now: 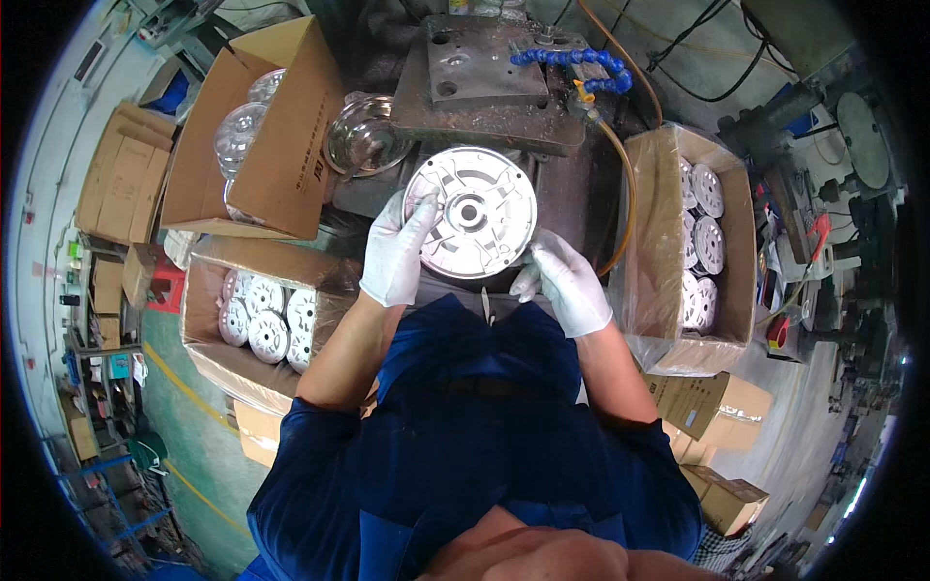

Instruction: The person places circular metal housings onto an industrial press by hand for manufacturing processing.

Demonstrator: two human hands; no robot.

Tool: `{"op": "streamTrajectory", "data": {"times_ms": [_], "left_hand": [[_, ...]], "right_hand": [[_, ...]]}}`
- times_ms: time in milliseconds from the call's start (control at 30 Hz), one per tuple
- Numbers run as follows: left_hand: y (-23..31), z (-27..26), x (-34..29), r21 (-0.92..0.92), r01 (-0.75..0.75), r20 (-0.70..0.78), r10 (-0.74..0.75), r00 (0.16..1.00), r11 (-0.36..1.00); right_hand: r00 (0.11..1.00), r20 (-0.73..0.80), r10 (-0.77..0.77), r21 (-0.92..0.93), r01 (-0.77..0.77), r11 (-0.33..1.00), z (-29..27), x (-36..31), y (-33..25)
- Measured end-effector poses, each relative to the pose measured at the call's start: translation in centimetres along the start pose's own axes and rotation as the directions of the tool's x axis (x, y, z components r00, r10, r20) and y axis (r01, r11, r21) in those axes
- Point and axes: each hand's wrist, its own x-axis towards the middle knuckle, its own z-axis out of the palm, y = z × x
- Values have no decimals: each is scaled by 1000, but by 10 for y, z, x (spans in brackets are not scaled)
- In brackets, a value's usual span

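Observation:
A round silver metal disc [484, 246] with raised ribs, slots and a centre hole faces up in front of my body. My left hand [395, 250], in a white glove, grips its left edge, the thumb lying over the top face. At the disc's lower right edge is my gloved right hand [564, 283], its fingers bent together against or close to the rim; the lower part of what they pinch is hidden. Just beyond the disc stands a dark metal machine block [484, 73]. A shiny metal bowl [368, 136] lies left of that block.
An open carton [281, 136] of shiny bowls stands far left. Lined cartons of similar discs flank me, one at left [218, 353], one at right [644, 281]. A blue jointed coolant hose [572, 58] and an orange tube [632, 194] run beside the block. Shelving [107, 407] is at left.

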Motion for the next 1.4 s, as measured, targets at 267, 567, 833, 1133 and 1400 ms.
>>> {"op": "streamTrajectory", "data": {"times_ms": [267,567,833,1133,1400], "left_hand": [[0,1,7,-31,14,-22,-14,1000,999],[-11,12,-7,-23,9,43,-8,999,1000],[-28,-1,-29,133,8,137,-26,990,991],[15,14,22,599,-73,250,-100,963,798],[58,3,173,777,-223,60,282,957,589]], "right_hand": [[999,-34,15,22,-15,1000,-12,7,11],[989,126,78,9,-80,997,3,7,17],[998,-42,-40,171,46,984,0,12,19],[988,155,-6,-112,23,993,5,24,-3],[992,86,87,-81,-80,993,-48,-7,36]]}}
